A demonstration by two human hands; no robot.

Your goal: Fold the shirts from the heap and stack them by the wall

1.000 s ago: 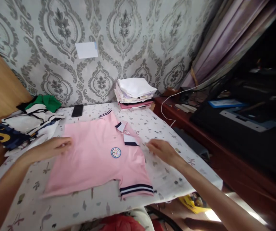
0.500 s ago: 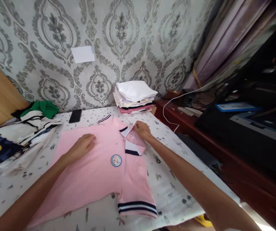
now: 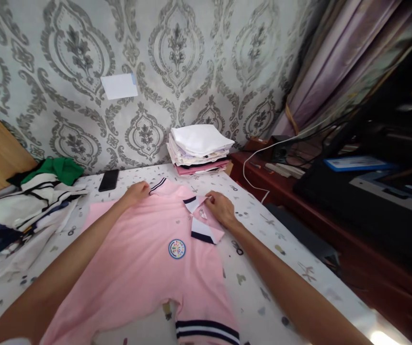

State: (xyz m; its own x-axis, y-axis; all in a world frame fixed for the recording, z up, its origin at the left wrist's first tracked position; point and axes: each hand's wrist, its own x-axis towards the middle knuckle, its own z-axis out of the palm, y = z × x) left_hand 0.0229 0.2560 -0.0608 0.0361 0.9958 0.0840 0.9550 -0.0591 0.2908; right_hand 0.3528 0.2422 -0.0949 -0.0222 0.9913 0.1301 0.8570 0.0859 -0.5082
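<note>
A pink polo shirt [image 3: 144, 249] lies spread on the white patterned cover, its collar pointing right. It has a round badge [image 3: 177, 249] on the chest and navy-and-white bands on the sleeves. At the far edge, my left hand [image 3: 137, 193] is closed on the fabric beside the far sleeve [image 3: 160, 186], and creases run from it across the chest. My right hand [image 3: 221, 207] pinches the shirt at the white-and-navy collar [image 3: 203, 231]. Parts of both hands' fingertips are hidden by the cloth and knuckles.
A stack of folded clothes [image 3: 200, 148] stands by the wall. A black phone [image 3: 108, 180] lies at the back left, near a loose heap of clothes [image 3: 29, 206]. A red-brown cabinet [image 3: 281, 184] with a white cable [image 3: 248, 176] and dark equipment borders the right side.
My left hand has moved from the shirt's middle to its far sleeve and closed there. The collar has shifted slightly right with my right hand, and creases have formed across the chest.
</note>
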